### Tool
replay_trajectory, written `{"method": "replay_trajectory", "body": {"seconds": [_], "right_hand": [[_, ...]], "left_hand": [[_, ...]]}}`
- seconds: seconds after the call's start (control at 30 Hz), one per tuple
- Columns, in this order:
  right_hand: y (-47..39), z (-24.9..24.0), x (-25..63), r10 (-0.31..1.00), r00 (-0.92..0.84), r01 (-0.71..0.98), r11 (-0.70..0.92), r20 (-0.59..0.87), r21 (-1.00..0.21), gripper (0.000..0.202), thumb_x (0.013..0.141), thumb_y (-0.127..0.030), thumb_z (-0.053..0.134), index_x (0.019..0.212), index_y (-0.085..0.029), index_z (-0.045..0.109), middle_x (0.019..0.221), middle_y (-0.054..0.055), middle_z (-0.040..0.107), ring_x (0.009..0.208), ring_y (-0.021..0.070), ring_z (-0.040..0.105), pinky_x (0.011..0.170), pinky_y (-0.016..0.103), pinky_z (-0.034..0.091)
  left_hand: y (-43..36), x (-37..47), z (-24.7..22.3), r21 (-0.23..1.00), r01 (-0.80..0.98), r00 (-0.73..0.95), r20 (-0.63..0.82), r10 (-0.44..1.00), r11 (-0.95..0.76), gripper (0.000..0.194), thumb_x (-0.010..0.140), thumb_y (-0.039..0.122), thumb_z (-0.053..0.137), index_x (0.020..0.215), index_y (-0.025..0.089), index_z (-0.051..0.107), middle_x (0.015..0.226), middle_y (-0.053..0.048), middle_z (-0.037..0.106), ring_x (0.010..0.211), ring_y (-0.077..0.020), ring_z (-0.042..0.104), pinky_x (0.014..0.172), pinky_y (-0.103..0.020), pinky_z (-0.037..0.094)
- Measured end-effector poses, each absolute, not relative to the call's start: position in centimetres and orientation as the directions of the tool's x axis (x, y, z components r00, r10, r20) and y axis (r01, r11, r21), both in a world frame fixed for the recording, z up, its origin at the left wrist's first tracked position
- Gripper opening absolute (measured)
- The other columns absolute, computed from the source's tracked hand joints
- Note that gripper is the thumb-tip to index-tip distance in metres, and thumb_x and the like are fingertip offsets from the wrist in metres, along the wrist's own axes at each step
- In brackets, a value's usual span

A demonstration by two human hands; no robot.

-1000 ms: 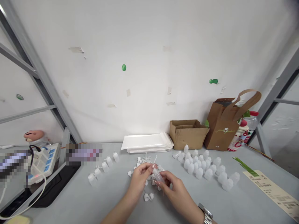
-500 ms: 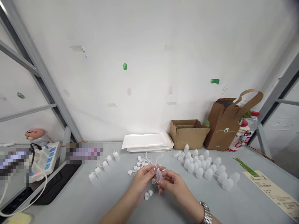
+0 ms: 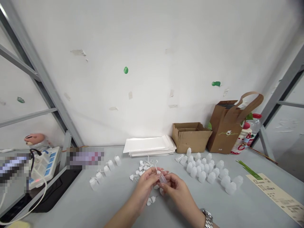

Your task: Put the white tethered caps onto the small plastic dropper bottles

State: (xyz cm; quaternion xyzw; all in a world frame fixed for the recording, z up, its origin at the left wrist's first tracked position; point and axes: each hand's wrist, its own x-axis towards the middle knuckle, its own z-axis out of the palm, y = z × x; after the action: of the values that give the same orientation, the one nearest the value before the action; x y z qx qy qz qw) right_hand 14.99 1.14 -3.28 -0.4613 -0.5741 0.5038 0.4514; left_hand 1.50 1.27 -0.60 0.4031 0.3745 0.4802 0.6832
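A small translucent plastic bottle (image 3: pixel 162 178) is tilted between both hands in the middle of the desk. My right hand (image 3: pixel 177 187) is closed around its lower end. At the neck end, my left hand (image 3: pixel 147 183) pinches a white cap, whose thin strap (image 3: pixel 156 165) curls upward; the fingers hide most of the cap. Behind my left hand lies a loose pile of white strapped caps (image 3: pixel 142 166), with a few more caps (image 3: pixel 151 200) in front of it. Several uncapped bottles (image 3: pixel 202 176) stand grouped to the right. A row of capped bottles (image 3: pixel 107 171) stands to the left.
White envelopes (image 3: pixel 148 146) are stacked against the wall beside an open cardboard box (image 3: pixel 192 141) and a brown paper bag (image 3: pixel 224 133). A power strip (image 3: pixel 46 169) with cables and a black flat object (image 3: pixel 55 190) lie left. A printed card (image 3: pixel 275 193) lies right.
The bottle has tipped further over, its neck end leaning left, and the cap's strap has swung left. My hands stay at the same place; the view has shifted slightly.
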Motion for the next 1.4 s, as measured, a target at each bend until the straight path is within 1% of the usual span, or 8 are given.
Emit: {"method": "replay_trajectory", "body": {"seconds": [0.27, 0.43, 0.57, 0.67, 0.73, 0.87, 1.1, 1.4], "right_hand": [[0.4, -3.4, 15.1, 0.958, -0.07, 0.42, 0.28, 0.277, -0.863, 0.022, 0.079, -0.041, 0.056, 0.076, -0.019, 0.056, 0.069, 0.0, 0.061, 0.06, 0.0137, 0.052, 0.056, 0.022, 0.043], [0.3, -3.9, 15.4, 0.877, -0.09, 0.618, 0.421, 0.472, -0.663, 0.023, 0.086, -0.039, 0.045, 0.078, -0.02, 0.054, 0.067, 0.001, 0.057, 0.058, 0.0148, 0.053, 0.055, 0.024, 0.044], [0.3, -3.8, 15.5, 0.802, -0.14, 0.703, 0.493, 0.58, -0.512, 0.023, 0.089, -0.035, 0.04, 0.082, -0.019, 0.055, 0.068, 0.003, 0.055, 0.061, 0.0159, 0.054, 0.055, 0.024, 0.043], [0.2, -3.8, 15.4, 0.789, -0.157, 0.721, 0.503, 0.594, -0.477, 0.021, 0.089, -0.031, 0.039, 0.083, -0.019, 0.056, 0.069, 0.004, 0.055, 0.062, 0.0166, 0.054, 0.056, 0.024, 0.043], [0.2, -3.9, 15.4, 0.811, -0.155, 0.702, 0.492, 0.564, -0.515, 0.018, 0.088, -0.03, 0.041, 0.083, -0.019, 0.055, 0.07, 0.004, 0.055, 0.063, 0.0167, 0.054, 0.058, 0.025, 0.043], [0.0, -3.8, 15.3, 0.905, -0.1, 0.602, 0.386, 0.414, -0.699, 0.014, 0.085, -0.03, 0.048, 0.078, -0.019, 0.053, 0.069, 0.001, 0.056, 0.06, 0.0148, 0.052, 0.057, 0.024, 0.042], [0.4, -2.7, 15.1, 0.985, -0.092, 0.277, 0.164, 0.144, -0.947, 0.016, 0.075, -0.032, 0.061, 0.073, -0.018, 0.056, 0.068, -0.001, 0.058, 0.06, 0.0129, 0.048, 0.057, 0.023, 0.039], [1.4, -2.6, 15.2, 0.974, -0.225, -0.108, -0.041, -0.016, -0.993, 0.034, 0.062, -0.046, 0.07, 0.067, -0.015, 0.058, 0.055, -0.003, 0.053, 0.048, 0.0097, 0.045, 0.048, 0.022, 0.037]], "left_hand": [[1.4, 1.3, -1.3, 0.898, -0.385, 0.282, -0.104, 0.954, 0.212, 0.025, 0.072, 0.027, 0.06, 0.092, 0.013, 0.067, 0.104, -0.012, 0.067, 0.106, -0.0259, 0.056, 0.094, -0.036, 0.038], [1.2, 1.5, -1.1, 0.87, -0.432, 0.286, -0.117, 0.951, 0.237, 0.031, 0.072, 0.026, 0.06, 0.1, 0.014, 0.067, 0.107, -0.012, 0.067, 0.109, -0.0267, 0.054, 0.097, -0.039, 0.036], [1.0, 1.7, -0.7, 0.863, -0.434, 0.283, -0.14, 0.949, 0.257, 0.037, 0.07, 0.03, 0.064, 0.104, 0.016, 0.065, 0.11, -0.012, 0.066, 0.11, -0.0272, 0.053, 0.097, -0.041, 0.035], [0.9, 1.8, -0.6, 0.86, -0.442, 0.272, -0.144, 0.952, 0.256, 0.036, 0.069, 0.03, 0.065, 0.102, 0.015, 0.066, 0.109, -0.012, 0.066, 0.11, -0.0273, 0.053, 0.097, -0.04, 0.035], [1.0, 1.7, -0.7, 0.86, -0.444, 0.273, -0.136, 0.952, 0.251, 0.033, 0.069, 0.027, 0.063, 0.099, 0.014, 0.067, 0.108, -0.012, 0.067, 0.11, -0.0272, 0.053, 0.097, -0.039, 0.035], [1.1, 1.5, -1.0, 0.869, -0.433, 0.293, -0.118, 0.949, 0.241, 0.029, 0.072, 0.023, 0.058, 0.097, 0.013, 0.068, 0.106, -0.012, 0.067, 0.109, -0.0271, 0.053, 0.097, -0.039, 0.034], [1.1, 1.4, -0.9, 0.873, -0.425, 0.302, -0.114, 0.946, 0.241, 0.028, 0.074, 0.02, 0.053, 0.096, 0.012, 0.068, 0.104, -0.012, 0.067, 0.104, -0.0269, 0.055, 0.092, -0.037, 0.036], [1.3, 1.3, -0.8, 0.832, -0.493, 0.335, -0.09, 0.938, 0.256, 0.027, 0.074, 0.019, 0.051, 0.093, 0.009, 0.069, 0.101, -0.013, 0.068, 0.103, -0.0268, 0.055, 0.088, -0.035, 0.037]]}}
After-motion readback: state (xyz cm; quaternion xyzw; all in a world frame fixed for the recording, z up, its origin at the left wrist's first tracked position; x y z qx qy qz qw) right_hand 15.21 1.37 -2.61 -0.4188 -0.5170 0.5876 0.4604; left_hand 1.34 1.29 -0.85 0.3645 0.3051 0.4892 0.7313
